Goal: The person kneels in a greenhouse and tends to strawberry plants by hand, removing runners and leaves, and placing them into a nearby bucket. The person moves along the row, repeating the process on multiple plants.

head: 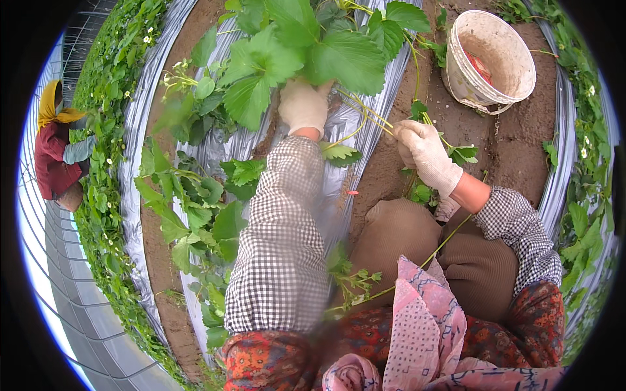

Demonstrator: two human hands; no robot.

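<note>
My left hand (304, 107), in a white knit glove, reaches under the broad leaves of a strawberry plant (313, 49). Its fingers are hidden by the leaves, so what they touch cannot be seen. Thin green strawberry runners (368, 111) stretch from beneath the plant to my right hand (428, 154), also gloved, which pinches their ends over the soil furrow. A cut-looking leaf (341, 152) hangs below the runners, over the silver plastic mulch (337, 129). One long runner (424, 264) with leaflets lies across my lap.
A dirty white bucket (462, 78) with red strips (478, 67) inside stands in the furrow (513, 141) at upper right. A small red piece (352, 192) lies at the mulch edge. More strawberry plants (200, 215) line the bed. Far left, another person (58, 156) crouches beside another row.
</note>
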